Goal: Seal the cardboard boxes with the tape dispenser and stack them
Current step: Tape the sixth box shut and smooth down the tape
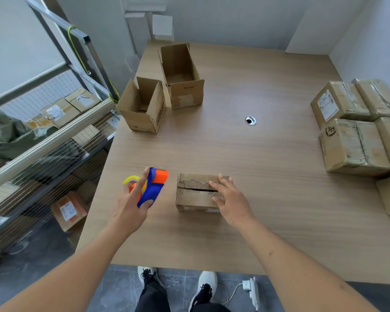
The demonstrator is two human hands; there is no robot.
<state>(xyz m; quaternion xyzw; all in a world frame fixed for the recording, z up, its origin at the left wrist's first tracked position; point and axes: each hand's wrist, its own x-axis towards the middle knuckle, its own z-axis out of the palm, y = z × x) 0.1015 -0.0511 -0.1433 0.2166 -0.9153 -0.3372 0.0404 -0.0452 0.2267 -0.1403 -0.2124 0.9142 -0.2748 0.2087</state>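
Note:
A small cardboard box (pixel 194 192) lies on the wooden table (pixel 268 176) in front of me, its two top flaps closed with a dark gap between them. My right hand (pixel 229 198) rests flat on the flaps at the box's right end, fingers straight. Just left of the box, my left hand (pixel 133 200) grips a blue and orange tape dispenser (pixel 153 186) by its handle; a yellowish tape roll (pixel 131 179) shows behind my fingers. The dispenser hangs apart from the box, a short gap left of it.
Two open empty cardboard boxes (pixel 142 105) (pixel 181 75) stand at the table's far left. Several taped boxes (pixel 356 129) are stacked at the right edge. A cable hole (pixel 250 120) sits mid-table. A wire shelf (pixel 45 136) with parcels stands left of the table.

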